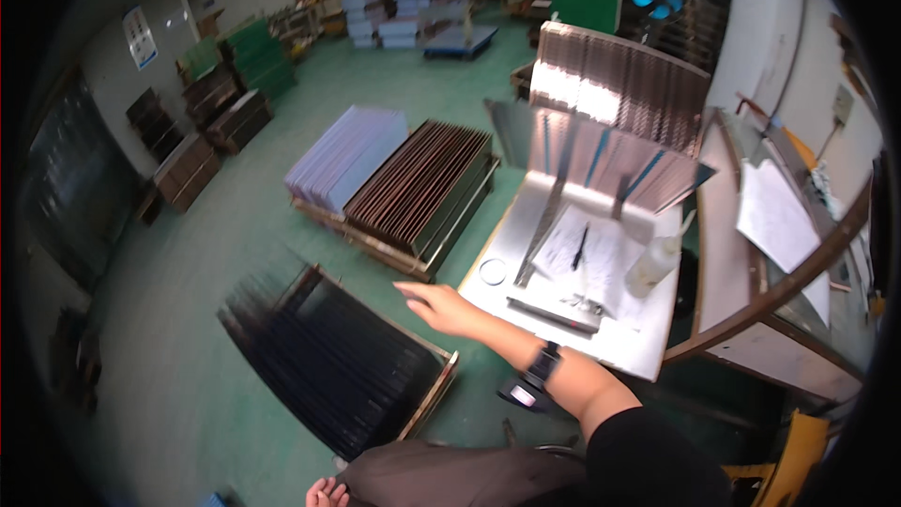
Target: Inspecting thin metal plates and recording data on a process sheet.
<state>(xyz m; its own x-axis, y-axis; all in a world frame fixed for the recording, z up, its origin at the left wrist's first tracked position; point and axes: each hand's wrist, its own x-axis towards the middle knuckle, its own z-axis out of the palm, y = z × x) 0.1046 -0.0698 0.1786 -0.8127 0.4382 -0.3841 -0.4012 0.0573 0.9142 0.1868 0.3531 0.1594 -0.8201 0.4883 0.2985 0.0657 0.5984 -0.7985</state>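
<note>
My right hand reaches out over the green floor, past the left edge of a white-topped work table. Its fingers are stretched out and hold nothing. A dark watch is on that wrist. Nearest to this hand is a crate of thin black plates, standing low on the left, its far left part blurred. At the lower edge, beside my knee, only the fingers of my left hand show. They look loosely apart, with nothing seen in them; the palm is out of the picture.
On the table lie papers, a pen, a black bar, a ring and a white bottle. Ridged metal sheets stand at its back. A pallet carries brown plates and lilac sheets.
</note>
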